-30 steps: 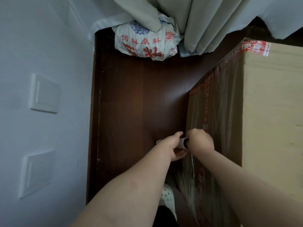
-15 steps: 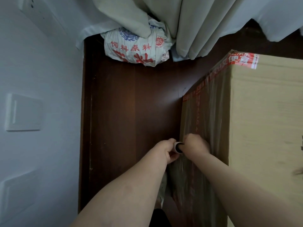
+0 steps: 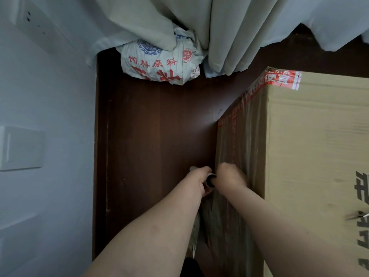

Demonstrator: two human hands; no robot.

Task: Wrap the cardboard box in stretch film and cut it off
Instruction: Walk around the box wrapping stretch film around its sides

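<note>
Cardboard box (image 3: 311, 156), one, stands on the dark wood floor (image 3: 155, 140) at the right, its tan top printed with black characters and its near edge sealed with red-printed tape (image 3: 279, 78). Clear stretch film (image 3: 239, 148), glossy and faintly wrinkled, lies flat over the box's left side face. One film roll (image 3: 209, 179) sits low against that face; only the dark round end of its tube shows between the two hands.

The left hand (image 3: 196, 179) curls around the roll from the floor side, forearm reaching in from the lower edge. The right hand (image 3: 229, 177) is clenched on the roll's other side, knuckles close to the wrapped face of the box, forearm running alongside it. How much film remains on the roll cannot be told.

One white woven sack (image 3: 159, 66) with red and blue print lies crumpled in the far corner. Pale curtains (image 3: 219, 27) hang in soft folds over it. Two white rectangular wall plates show on the left wall (image 3: 50, 106), one (image 3: 20, 147) near the middle and one (image 3: 38, 25) higher up.
</note>
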